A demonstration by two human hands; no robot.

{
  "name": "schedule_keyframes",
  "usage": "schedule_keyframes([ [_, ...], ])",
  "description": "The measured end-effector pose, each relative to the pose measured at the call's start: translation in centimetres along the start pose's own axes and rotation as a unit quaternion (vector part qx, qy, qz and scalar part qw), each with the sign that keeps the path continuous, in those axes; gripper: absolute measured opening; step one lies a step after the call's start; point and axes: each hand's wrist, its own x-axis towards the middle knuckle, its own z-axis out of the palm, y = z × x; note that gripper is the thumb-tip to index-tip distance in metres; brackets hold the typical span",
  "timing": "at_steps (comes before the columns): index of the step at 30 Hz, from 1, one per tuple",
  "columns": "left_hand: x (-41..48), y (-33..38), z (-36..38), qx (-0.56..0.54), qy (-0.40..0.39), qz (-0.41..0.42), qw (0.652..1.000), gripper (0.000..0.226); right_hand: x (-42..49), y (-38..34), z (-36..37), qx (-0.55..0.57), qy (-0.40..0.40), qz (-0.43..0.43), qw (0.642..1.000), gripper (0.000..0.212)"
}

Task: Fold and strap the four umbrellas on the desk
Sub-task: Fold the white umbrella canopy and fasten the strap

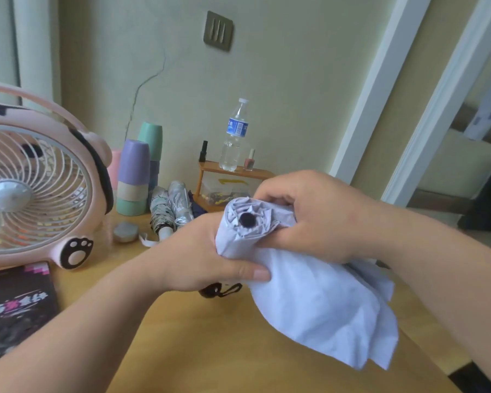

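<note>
Centre frame: left hand and right hand both curl round pale lavender umbrella, held above desk; canopy loose lower right. Strap probably hidden.

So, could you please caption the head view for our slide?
Left hand and right hand grip a half-folded pale lavender umbrella over the wooden desk, with folded umbrellas lying behind.

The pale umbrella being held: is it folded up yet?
Only partly. The left hand and right hand grip the umbrella where cloth is gathered round its black tip; the rest hangs loose, with no strap showing.
</note>
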Motion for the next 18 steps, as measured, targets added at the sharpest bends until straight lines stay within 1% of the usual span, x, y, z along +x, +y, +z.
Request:
schedule_keyframes([
  [1, 0.0, -0.2, 0.2, -0.011, -0.004, -0.003, 1.000, 0.046, 0.0, -0.1, -0.2, -0.015, -0.013, 0.001, 1.000, 0.019],
  [3, 0.0, -0.4, 1.0, -0.071, 0.040, -0.034, 0.996, 0.034, 0.3, -0.1, -0.7, -0.030, -0.043, 0.025, 0.998, 0.030],
  [4, 0.1, -0.6, 1.5, -0.093, 0.061, -0.052, 0.992, 0.033, 0.5, 0.0, -1.0, -0.021, -0.058, 0.041, 0.997, 0.038],
  [6, 0.4, -0.8, 2.3, -0.101, 0.084, -0.079, 0.988, 0.044, 0.9, 0.3, -1.4, 0.020, -0.080, 0.065, 0.995, 0.052],
  [7, 0.6, -0.6, 2.5, -0.108, 0.089, -0.088, 0.986, 0.045, 1.0, 0.4, -1.5, 0.039, -0.084, 0.074, 0.993, 0.057],
  [8, 0.8, -0.4, 2.7, -0.111, 0.101, -0.089, 0.985, 0.042, 1.2, 0.6, -1.5, 0.049, -0.083, 0.081, 0.992, 0.058],
  [10, 1.2, -0.3, 3.0, -0.101, 0.131, -0.091, 0.982, 0.037, 1.7, 0.7, -1.3, 0.042, -0.072, 0.089, 0.993, 0.055],
  [11, 1.3, -0.1, 3.2, -0.092, 0.148, -0.091, 0.980, 0.041, 1.9, 0.7, -1.2, 0.032, -0.066, 0.091, 0.993, 0.052],
  [14, 1.4, -0.2, 3.5, -0.095, 0.183, -0.100, 0.973, 0.063, 2.3, 0.6, -1.1, 0.001, -0.060, 0.091, 0.994, 0.043],
  [16, 1.2, -0.7, 3.5, -0.096, 0.175, -0.104, 0.974, 0.065, 2.8, 0.8, -1.0, -0.026, -0.071, 0.088, 0.993, 0.044],
  [18, 1.0, -1.5, 3.8, -0.127, 0.149, -0.100, 0.976, 0.057, 3.4, 1.0, -0.7, -0.042, -0.071, 0.090, 0.993, 0.051],
])
